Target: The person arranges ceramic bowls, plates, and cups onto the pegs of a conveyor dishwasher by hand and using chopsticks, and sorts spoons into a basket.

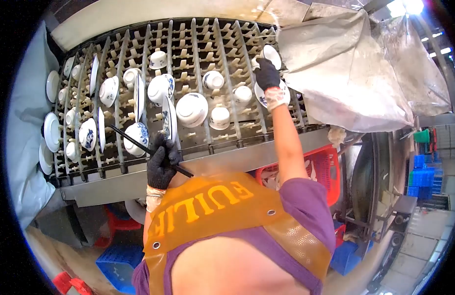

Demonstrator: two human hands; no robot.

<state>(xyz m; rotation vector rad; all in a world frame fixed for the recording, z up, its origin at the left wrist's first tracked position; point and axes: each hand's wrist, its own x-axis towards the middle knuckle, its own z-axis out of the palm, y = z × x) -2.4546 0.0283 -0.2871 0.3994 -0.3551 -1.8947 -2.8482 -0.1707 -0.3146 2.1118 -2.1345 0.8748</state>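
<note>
My left hand point(163, 162), in a black glove, is closed round a thin black stick point(185, 171) that slants up to the left. Just above that hand stands a blue-and-white plate point(169, 119) on edge in the rack. My right hand point(267, 74), also gloved in black, reaches to the far right of the rack, its fingers closed at a small white dish point(272, 56). Under its wrist lies a patterned plate point(285, 93). Between the hands, white bowls point(191, 109) and a cup point(219, 118) sit upside down on the pegs.
The pegged conveyor rack point(237, 143) spans the front, with more bowls and plates at left. Plastic sheeting point(345, 73) hangs at right. A red basket point(332, 182) stands below the metal edge; blue crates point(120, 265) lie on the floor.
</note>
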